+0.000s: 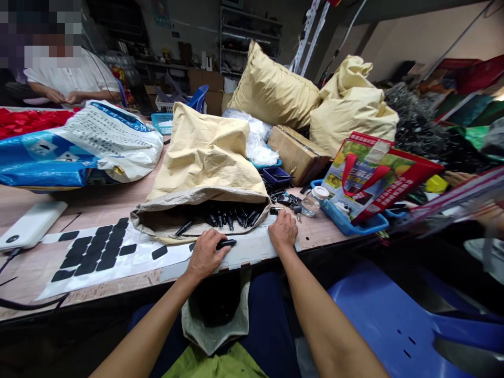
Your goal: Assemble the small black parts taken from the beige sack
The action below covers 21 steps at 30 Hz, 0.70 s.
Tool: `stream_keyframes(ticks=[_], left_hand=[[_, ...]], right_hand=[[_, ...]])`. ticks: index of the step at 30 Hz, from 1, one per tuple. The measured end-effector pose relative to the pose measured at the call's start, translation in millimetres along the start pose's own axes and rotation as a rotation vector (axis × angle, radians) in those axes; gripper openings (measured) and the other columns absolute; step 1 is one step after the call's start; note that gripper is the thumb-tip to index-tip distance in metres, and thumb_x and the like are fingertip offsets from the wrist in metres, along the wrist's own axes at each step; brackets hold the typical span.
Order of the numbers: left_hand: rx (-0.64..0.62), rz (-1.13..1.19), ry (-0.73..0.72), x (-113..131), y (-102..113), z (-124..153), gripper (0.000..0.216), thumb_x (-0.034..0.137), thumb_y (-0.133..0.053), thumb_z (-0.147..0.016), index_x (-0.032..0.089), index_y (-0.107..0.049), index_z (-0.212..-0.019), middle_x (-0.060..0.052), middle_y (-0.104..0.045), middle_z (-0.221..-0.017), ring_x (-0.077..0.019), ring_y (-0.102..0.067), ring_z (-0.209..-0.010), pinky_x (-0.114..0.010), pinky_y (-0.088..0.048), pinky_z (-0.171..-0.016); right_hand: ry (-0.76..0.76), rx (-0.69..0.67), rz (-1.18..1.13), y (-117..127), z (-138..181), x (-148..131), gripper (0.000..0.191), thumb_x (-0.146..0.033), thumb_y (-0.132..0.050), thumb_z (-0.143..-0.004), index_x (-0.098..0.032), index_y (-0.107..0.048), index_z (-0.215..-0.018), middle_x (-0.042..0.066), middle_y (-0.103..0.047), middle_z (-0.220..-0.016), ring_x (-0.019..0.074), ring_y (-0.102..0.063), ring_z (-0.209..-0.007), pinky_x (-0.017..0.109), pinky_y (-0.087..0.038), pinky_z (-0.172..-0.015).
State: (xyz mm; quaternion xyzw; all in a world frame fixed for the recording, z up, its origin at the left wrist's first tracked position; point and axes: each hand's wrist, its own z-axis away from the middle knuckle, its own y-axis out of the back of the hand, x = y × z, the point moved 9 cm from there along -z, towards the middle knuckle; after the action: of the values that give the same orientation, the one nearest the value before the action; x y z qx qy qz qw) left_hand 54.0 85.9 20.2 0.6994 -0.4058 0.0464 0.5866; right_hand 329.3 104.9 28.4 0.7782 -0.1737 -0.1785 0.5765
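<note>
Left hand (205, 256) fingers pinching a black part (226, 243) at the bench (118, 207) edge, right hand (282, 231) fingers curled down on the white tray (252, 251); a loosened pinch could drop the part into the lap

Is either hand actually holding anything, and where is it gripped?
The left hand pinches a small black part by one end. The right hand rests on the table edge, seemingly empty.

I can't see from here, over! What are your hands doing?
Left hand pinching a small black part at the table edge. Right hand resting by the open sack of black parts. Nothing blocking.
</note>
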Motion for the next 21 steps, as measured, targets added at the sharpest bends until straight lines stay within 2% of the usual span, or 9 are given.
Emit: stream_keyframes(ticks=[5,16,21], left_hand=[[0.013,0.026,0.001,-0.5,1.3,0.6,0.019,0.034,-0.067,-0.090,0.022,-0.067,-0.105,-0.005,-0.061,-0.095,-0.0227,-0.057,-0.090,-0.038,-0.045,-0.086],[0.036,0.038,0.012,-2.8,1.9,0.8,0.016,0.029,-0.070,-0.088,0.021,-0.068,-0.101,-0.004,-0.061,-0.092,-0.0233,-0.057,-0.092,-0.038,-0.044,-0.086],[0.073,0.062,0.043,-2.1,5.6,2.3,0.022,0.029,-0.076,-0.081,0.021,-0.066,-0.099,-0.003,-0.060,-0.090,-0.0226,-0.057,-0.089,-0.036,-0.046,-0.084]], right_hand=[[0.007,0.005,0.000,-0.1,-0.7,-0.1,0.040,-0.016,-0.042,-0.095,-0.011,-0.050,-0.133,0.018,-0.060,-0.115,0.0317,-0.056,-0.107,0.039,-0.045,-0.083],[0.007,0.028,-0.005,0.9,0.0,-0.1,0.037,-0.015,-0.042,-0.095,-0.011,-0.053,-0.130,0.018,-0.061,-0.113,0.0316,-0.056,-0.105,0.039,-0.045,-0.082],[0.005,0.028,0.006,0.2,0.2,0.6,0.038,-0.015,-0.042,-0.095,-0.011,-0.052,-0.132,0.019,-0.061,-0.113,0.0308,-0.056,-0.105,0.038,-0.045,-0.082]])
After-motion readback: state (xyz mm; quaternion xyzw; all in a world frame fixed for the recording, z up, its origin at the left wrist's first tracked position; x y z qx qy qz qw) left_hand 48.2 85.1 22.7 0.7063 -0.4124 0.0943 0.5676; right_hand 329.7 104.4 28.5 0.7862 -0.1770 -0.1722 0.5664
